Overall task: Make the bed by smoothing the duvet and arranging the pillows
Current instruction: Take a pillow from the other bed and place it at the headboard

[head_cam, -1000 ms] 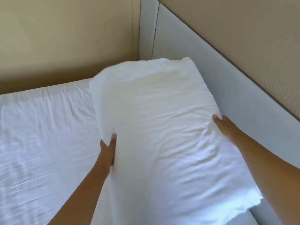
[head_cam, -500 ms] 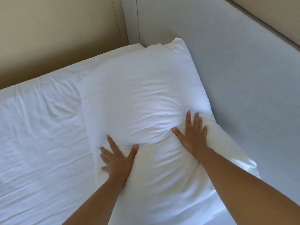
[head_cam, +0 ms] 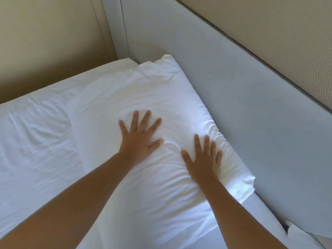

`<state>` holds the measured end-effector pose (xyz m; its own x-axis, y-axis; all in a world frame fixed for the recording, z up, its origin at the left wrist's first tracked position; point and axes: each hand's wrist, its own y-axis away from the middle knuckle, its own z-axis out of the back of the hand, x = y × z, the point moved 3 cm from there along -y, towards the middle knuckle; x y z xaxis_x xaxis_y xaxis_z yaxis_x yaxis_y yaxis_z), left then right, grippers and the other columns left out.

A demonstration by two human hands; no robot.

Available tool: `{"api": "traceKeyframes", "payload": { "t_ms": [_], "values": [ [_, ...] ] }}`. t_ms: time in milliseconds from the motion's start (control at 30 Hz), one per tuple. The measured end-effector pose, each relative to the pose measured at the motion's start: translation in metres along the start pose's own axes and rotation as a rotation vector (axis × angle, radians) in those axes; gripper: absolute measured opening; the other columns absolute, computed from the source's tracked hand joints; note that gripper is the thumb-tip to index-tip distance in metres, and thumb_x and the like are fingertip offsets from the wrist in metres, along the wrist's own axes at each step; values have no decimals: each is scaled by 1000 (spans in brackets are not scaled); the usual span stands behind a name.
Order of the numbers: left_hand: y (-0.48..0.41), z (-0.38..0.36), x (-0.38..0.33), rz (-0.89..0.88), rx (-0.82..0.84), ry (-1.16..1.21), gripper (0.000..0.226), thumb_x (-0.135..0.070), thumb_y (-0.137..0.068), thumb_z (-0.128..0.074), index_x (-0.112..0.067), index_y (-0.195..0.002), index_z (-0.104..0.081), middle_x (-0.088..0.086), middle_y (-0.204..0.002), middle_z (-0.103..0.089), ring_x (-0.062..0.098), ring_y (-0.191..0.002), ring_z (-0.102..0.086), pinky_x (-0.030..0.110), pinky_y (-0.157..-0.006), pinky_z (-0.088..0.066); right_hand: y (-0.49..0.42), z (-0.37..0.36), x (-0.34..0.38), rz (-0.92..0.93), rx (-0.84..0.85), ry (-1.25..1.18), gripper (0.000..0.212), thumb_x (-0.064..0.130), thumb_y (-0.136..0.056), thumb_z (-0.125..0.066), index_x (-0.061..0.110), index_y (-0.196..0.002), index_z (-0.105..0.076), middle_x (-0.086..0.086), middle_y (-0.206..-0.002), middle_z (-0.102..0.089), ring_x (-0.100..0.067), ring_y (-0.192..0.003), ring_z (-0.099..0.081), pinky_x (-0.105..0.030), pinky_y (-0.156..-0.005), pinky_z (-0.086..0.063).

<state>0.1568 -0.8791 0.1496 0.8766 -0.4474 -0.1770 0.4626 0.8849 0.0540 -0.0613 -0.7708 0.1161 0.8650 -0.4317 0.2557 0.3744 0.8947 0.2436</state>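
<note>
A white pillow [head_cam: 143,90] lies flat at the head of the bed, its long side against the grey headboard [head_cam: 242,114]. My left hand [head_cam: 140,137] presses palm-down on the pillow's middle with fingers spread. My right hand [head_cam: 204,159] lies flat on the pillow nearer the headboard, fingers apart too. Neither hand grips anything. White bedding [head_cam: 36,150] with creases covers the mattress to the left of the pillow.
A beige wall [head_cam: 45,42] runs along the far side of the bed and meets the headboard in the corner. Textured beige wall [head_cam: 278,33] rises above the headboard. A bit of white fabric [head_cam: 296,234] shows at the lower right by the headboard.
The pillow went from held up by its sides to lying flat against the headboard. Both hands moved on top of it and slid farther up, pressing with open palms.
</note>
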Motion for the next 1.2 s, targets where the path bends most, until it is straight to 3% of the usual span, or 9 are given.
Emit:
{"api": "traceKeyframes", "payload": {
  "t_ms": [133,333,500,767,900,1033,1200],
  "values": [
    [-81,9,16,-87,62,-116,88,-91,-78,-22,-53,-152,5,-8,-166,18,42,-149,20,80,-106,2,21,-12,-14,-124,-152,-36,82,79,-88,-19,43,-157,7,-7,-168,7,-29,-155,7,-49,-124,6],
    [-163,-21,44,-55,128,-17,90,-93,-75,-24,-58,-147,16,-10,-164,22,41,-150,18,79,-108,-1,5,-53,-24,-119,-330,-51,76,56,-94,-35,22,-159,-18,-13,-167,-9,-34,-154,-5,-53,-124,-5],
    [-194,-67,50,-29,86,127,102,-88,-71,-41,-51,-152,9,-7,-165,20,40,-150,16,78,-108,0,-30,-89,-33,-117,-371,-30,74,49,-96,-31,9,-157,-23,-23,-164,-15,-39,-153,-10,-54,-123,-9],
    [-225,-107,63,-49,0,96,107,-91,-71,-40,-40,-157,0,3,-168,3,43,-151,4,82,-105,-7,-81,-127,-40,-1,-364,-65,74,51,-99,-20,4,-156,-17,-33,-157,-19,-44,-150,-13,-54,-123,-6],
    [-221,-98,59,-23,46,80,106,-91,-71,-38,-43,-155,5,0,-168,8,42,-151,6,81,-106,-7,-83,-127,-42,22,-384,-115,74,46,-95,-28,4,-155,-19,-30,-158,-19,-44,-149,-14,-53,-123,-7],
    [-211,-82,47,84,106,-17,104,-93,-70,-31,-47,-152,14,-5,-167,13,37,-152,7,77,-110,-4,-84,-127,-43,47,-420,-162,73,43,-95,-30,5,-156,-19,-29,-158,-21,-43,-149,-15,-53,-123,-8],
    [-153,-56,14,396,126,-28,99,-85,-83,-25,-32,-157,11,1,-167,12,32,-153,10,62,-119,4,-88,-123,-39,90,-454,-231,73,46,-96,-28,3,-155,-25,-30,-158,-23,-44,-148,-19,-53,-123,-10]
  ]
}}
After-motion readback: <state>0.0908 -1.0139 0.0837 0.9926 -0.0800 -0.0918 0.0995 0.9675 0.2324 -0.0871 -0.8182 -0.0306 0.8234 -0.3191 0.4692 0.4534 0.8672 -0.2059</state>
